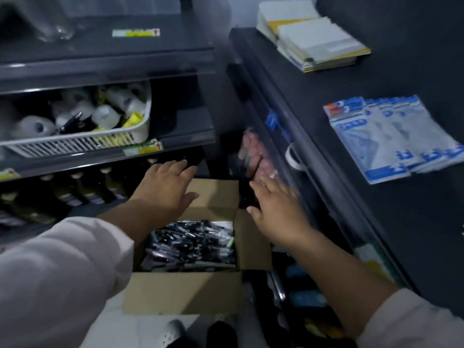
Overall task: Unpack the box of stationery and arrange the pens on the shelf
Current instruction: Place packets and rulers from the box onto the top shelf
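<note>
The left hand (165, 189) and right hand (276, 212) spread flat over the flaps of the cardboard box (185, 292) on the floor, grasping nothing. The loose pens (190, 244) inside are probably light and slippery; grip small bundles mid-barrel.

Shelf label (135, 33) txt unreadable, right hand (278, 212) motion-blurred — bottles (82, 189) too dark to ID.

My matt brown cardboard box (185, 292) holds glossy plastic pens (190, 244); the white basket (82, 144) is slatted plastic.
</note>
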`<state>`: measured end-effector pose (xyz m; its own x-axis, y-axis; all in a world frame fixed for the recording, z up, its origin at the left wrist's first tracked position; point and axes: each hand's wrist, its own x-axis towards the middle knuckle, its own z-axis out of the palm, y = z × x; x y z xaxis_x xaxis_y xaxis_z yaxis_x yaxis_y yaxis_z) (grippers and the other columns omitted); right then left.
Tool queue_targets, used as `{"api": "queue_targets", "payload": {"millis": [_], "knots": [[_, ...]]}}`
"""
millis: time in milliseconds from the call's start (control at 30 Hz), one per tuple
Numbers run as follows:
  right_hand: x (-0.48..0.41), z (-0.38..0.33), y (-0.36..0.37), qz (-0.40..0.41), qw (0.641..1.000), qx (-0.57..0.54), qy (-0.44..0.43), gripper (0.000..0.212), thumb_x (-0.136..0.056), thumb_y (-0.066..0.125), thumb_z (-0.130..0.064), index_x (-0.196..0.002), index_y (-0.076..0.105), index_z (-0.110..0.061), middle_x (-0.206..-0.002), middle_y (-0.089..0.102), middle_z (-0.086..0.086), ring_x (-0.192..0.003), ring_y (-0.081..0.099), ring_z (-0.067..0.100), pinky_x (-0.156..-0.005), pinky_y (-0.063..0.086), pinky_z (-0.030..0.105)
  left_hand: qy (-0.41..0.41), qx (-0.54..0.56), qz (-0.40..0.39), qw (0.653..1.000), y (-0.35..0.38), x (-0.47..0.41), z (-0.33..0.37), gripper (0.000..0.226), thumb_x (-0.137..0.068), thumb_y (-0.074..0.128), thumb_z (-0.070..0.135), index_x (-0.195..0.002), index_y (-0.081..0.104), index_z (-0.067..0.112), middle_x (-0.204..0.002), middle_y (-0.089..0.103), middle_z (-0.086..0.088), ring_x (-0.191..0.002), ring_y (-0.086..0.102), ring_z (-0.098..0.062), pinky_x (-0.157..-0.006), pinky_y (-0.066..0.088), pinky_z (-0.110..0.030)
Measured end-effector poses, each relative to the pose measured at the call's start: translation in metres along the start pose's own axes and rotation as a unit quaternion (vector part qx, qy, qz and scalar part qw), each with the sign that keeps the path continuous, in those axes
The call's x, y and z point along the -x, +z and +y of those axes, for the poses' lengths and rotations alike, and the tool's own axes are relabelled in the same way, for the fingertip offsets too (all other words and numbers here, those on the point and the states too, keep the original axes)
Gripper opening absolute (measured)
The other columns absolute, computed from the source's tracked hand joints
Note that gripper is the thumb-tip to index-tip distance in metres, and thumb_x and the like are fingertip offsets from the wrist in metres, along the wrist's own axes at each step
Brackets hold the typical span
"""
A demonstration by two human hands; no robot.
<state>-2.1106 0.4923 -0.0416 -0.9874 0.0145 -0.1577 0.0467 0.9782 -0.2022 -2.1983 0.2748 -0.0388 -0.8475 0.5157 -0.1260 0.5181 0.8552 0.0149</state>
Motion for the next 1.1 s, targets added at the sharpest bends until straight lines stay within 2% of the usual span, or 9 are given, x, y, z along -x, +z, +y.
{"api": "queue_targets", "payload": {"millis": [333,500,600,667,700,733,867,967,1100], "knots": [[-0.058,-0.024,0.131,-0.12,0.992,-0.024,0.001,0.049,-0.098,0.043,-0.031,-0.144,0.036,-0.016,-0.142,0.042,0.005,-0.126,0.041,0.024,-0.097,0.037,0.03,-0.046,0.068,-0.1,0.992,0.125,0.0,-0.053,0.063,-0.094,0.045,0.044,-0.148,0.024,0.018,-0.155,0.024,-0.008,-0.14,0.024,-0.027,-0.111,0.02,-0.04],[-0.086,-0.015,0.203,-0.219,0.967,-0.1,0.081,0.053,-0.101,0.039,-0.029,-0.15,0.025,-0.013,-0.155,0.026,0.007,-0.137,0.032,0.027,-0.105,0.036,0.034,-0.059,0.085,-0.125,0.987,0.19,-0.004,-0.066,0.063,-0.091,0.052,0.042,-0.144,0.034,0.013,-0.148,0.036,-0.013,-0.135,0.034,-0.032,-0.109,0.024,-0.042],[-0.102,-0.01,0.24,-0.23,0.931,-0.211,0.187,0.051,-0.101,0.041,-0.024,-0.149,0.024,-0.014,-0.13,0.049,0.012,-0.099,0.056,0.027,-0.074,0.046,0.032,-0.068,0.101,-0.141,0.983,0.225,-0.014,-0.071,0.064,-0.093,0.048,0.045,-0.147,0.028,0.016,-0.152,0.029,-0.01,-0.139,0.028,-0.029,-0.111,0.021,-0.04],[-0.11,-0.009,0.259,-0.238,0.878,-0.302,0.286,0.037,-0.101,0.041,-0.019,-0.135,0.037,-0.006,-0.091,0.048,0.017,-0.062,0.041,0.022,-0.057,0.033,0.03,-0.061,0.105,-0.152,0.981,0.246,-0.021,-0.071,0.064,-0.094,0.045,0.046,-0.148,0.025,0.017,-0.154,0.027,-0.009,-0.14,0.026,-0.028,-0.112,0.021,-0.039],[-0.115,-0.003,0.278,-0.228,0.853,-0.325,0.339,0.045,-0.101,0.041,-0.017,-0.134,0.018,0.002,-0.085,0.043,0.021,-0.057,0.032,0.019,-0.057,0.03,0.032,-0.056,0.107,-0.157,0.98,0.256,-0.026,-0.07,0.064,-0.094,0.045,0.046,-0.148,0.024,0.017,-0.154,0.026,-0.009,-0.14,0.026,-0.028,-0.112,0.021,-0.04],[-0.118,-0.007,0.28,-0.229,0.83,-0.35,0.368,0.003,-0.1,0.041,-0.016,-0.1,0.039,-0.015,-0.087,0.047,0.025,-0.055,0.029,0.018,-0.06,0.031,0.033,-0.05,0.111,-0.161,0.979,0.266,-0.031,-0.069,0.064,-0.094,0.044,0.046,-0.148,0.023,0.017,-0.154,0.025,-0.009,-0.14,0.026,-0.028,-0.112,0.021,-0.041],[-0.134,-0.003,0.314,-0.199,0.792,-0.403,0.414,0.055,-0.1,0.041,-0.007,-0.149,0.018,-0.013,-0.103,0.05,0.013,-0.062,0.044,0.018,-0.058,0.038,0.036,-0.02,0.125,-0.17,0.977,0.297,-0.049,-0.065,0.066,-0.094,0.045,0.048,-0.149,0.023,0.018,-0.154,0.025,-0.007,-0.139,0.028,-0.028,-0.111,0.023,-0.04],[-0.14,-0.001,0.339,-0.17,0.796,-0.411,0.41,0.071,-0.098,0.043,-0.007,-0.152,0.001,-0.023,-0.111,0.037,0.003,-0.06,0.039,0.009,-0.052,0.036,0.028,-0.007,0.127,-0.177,0.976,0.318,-0.059,-0.062,0.07,-0.092,0.047,0.05,-0.148,0.024,0.015,-0.154,0.026,-0.009,-0.139,0.028,-0.028,-0.111,0.022,-0.041],[-0.138,0.0,0.355,-0.11,0.81,-0.434,0.378,0.067,-0.092,0.05,-0.002,-0.147,0.017,-0.023,-0.128,0.045,0.002,-0.082,0.05,0.016,-0.071,0.041,0.029,0.004,0.121,-0.187,0.975,0.336,-0.064,-0.062,0.075,-0.089,0.047,0.054,-0.147,0.024,0.012,-0.153,0.027,-0.009,-0.139,0.027,-0.027,-0.111,0.023,-0.043]]}}
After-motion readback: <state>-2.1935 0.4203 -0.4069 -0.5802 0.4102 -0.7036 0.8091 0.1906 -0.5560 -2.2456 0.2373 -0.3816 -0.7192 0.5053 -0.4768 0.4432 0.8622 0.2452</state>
